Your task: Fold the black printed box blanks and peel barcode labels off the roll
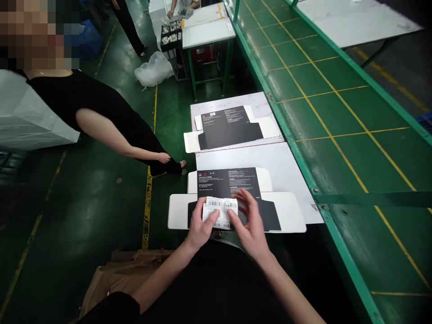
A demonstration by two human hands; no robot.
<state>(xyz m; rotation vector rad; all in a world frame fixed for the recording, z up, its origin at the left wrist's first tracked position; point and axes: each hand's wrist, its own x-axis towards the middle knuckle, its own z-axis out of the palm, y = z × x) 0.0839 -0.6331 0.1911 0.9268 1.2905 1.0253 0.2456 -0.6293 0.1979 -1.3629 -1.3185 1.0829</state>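
Observation:
A folded strip of white barcode labels [213, 203] is held in front of me. My left hand [200, 227] grips its left side, with the thumb lying across the front. My right hand [251, 222] is at the strip's right edge. Its thumb tip touches the labels, while the other fingers are bent and spread away from them. Under both hands lies a flat, unfolded black carton [216, 182] with white flaps and printed text. The hands and labels cover part of its lower panel.
A second flat black carton [229, 128] lies farther along the white table [283, 173]. A green conveyor [340, 112] with yellow lines runs along the right. At left stands a person in black [111, 103]. Brown cardboard [111, 279] sits low at left; a plastic bag [154, 69] lies beyond.

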